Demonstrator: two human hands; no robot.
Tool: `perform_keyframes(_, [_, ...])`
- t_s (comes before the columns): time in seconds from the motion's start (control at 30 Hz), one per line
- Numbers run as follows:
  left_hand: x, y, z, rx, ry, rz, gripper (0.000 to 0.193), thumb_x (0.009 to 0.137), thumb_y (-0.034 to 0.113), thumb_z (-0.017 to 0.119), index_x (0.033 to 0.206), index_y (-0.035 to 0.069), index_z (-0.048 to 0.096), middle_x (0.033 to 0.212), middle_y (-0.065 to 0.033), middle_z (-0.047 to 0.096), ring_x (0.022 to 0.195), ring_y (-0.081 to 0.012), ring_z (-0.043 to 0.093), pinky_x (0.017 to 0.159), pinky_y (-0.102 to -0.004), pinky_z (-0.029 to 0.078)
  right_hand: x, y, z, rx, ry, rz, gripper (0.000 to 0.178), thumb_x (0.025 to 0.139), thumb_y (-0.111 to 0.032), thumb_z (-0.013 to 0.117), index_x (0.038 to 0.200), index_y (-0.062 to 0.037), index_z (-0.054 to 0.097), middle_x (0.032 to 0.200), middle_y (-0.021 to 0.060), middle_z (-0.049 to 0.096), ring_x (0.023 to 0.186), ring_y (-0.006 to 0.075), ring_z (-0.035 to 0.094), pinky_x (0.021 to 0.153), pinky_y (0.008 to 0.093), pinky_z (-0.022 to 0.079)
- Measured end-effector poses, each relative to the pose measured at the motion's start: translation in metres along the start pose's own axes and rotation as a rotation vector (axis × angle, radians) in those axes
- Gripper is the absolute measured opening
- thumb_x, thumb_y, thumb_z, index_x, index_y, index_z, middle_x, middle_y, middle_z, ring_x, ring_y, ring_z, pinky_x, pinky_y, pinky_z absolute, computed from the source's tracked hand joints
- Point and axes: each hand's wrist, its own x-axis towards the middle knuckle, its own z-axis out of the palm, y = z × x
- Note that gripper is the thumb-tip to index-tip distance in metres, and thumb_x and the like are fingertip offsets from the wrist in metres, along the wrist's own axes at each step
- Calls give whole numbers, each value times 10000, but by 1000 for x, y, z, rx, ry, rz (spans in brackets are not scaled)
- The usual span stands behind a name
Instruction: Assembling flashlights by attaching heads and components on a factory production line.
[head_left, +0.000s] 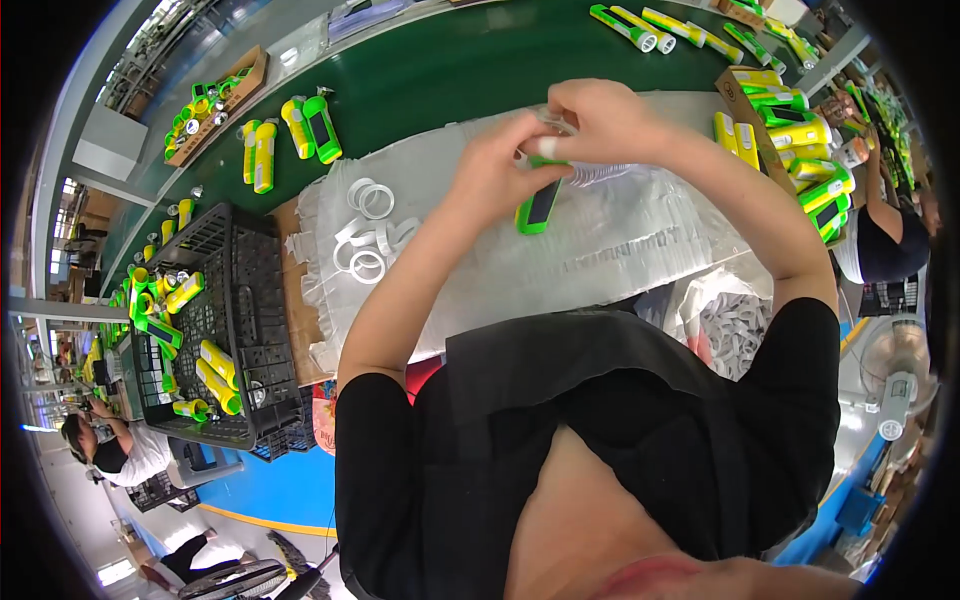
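A green flashlight (538,210) with a dark panel hangs from my hands over the covered worktop. My left hand (497,172) is closed round its upper part, thumb across it. My right hand (603,122) is closed at the flashlight's top end, pinching a pale ring (560,124) there; fingers hide part of the ring and the flashlight's head. A row of thin clear rings (605,174) lies just below my right wrist. Loose white rings (368,266) are scattered left of my left forearm.
A black crate (262,330) with yellow-green flashlights stands at left. More flashlights (320,130) lie on the green belt (420,75). A carton (745,110) of flashlights stands at right, a bag of white pieces (735,325) below it. Other people work at both sides.
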Motion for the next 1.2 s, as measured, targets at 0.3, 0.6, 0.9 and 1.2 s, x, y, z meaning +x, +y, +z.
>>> perform_keyframes(0.3, [-7,-12,-10,-105,-5,-47,340,738,124,827,994,66,611,969,-26,687,859,-151,648,773,-293,519,-2,10,51,590,308,-74,524,787,-334,756,1156,14,626,999,113,645,918,204,631,750,313,503])
perform_keyframes(0.6, [-12,-10,-4,-762,88,-268,247,855,32,643,1013,56,455,1023,-149,635,968,-262,655,849,-365,513,-33,-58,175,1164,434,200,488,762,-299,782,1084,-1,568,908,96,651,849,148,623,743,332,504])
perform_keyframes(0.9, [31,36,-17,-563,-102,128,711,931,528,502,1276,-94,483,928,-213,656,800,-244,658,689,-330,524,-61,-7,78,1688,-582,-117,387,758,-316,772,926,-17,592,731,81,613,686,125,589,568,284,464])
perform_keyframes(1.2, [170,-126,41,612,327,123,447,822,399,726,1117,92,587,1036,-146,601,894,-350,625,727,-441,524,-146,172,50,-356,412,866,597,730,-406,771,1192,-80,579,1122,117,588,1081,297,578,871,399,501])
